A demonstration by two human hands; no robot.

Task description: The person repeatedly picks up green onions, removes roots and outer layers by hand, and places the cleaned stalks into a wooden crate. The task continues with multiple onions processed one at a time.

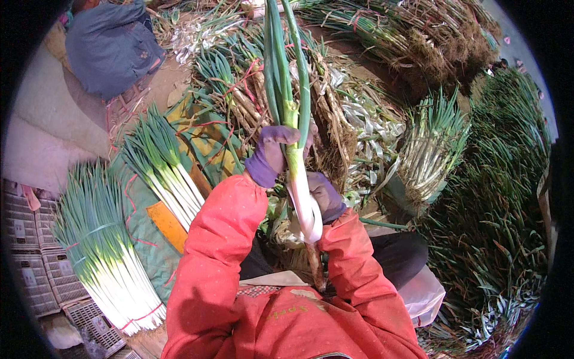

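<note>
A long green onion (pixel 293 157) stands nearly upright before my chest, its green leaves pointing away from me. My left hand (pixel 273 146), in a purple glove, grips it where the green meets the white. Lower down, my right hand (pixel 325 197), gloved the same way, is at the white stalk, where a pale outer layer loops away. Its fingers are partly hidden, but they seem to pinch that layer. The brownish lower end (pixel 315 267) hangs toward my lap. Several cleaned stalks (pixel 177 184) lie at my left on an orange board (pixel 166 224).
A large tied bundle of clean green onions (pixel 116 269) stands at left beside plastic crates (pixel 58 269). Untrimmed bundles (pixel 246 98) lie ahead, with more heaped at the back right (pixel 426 45). Peeled scraps (pixel 367 130) cover the ground. Another person (pixel 112 49) sits at upper left.
</note>
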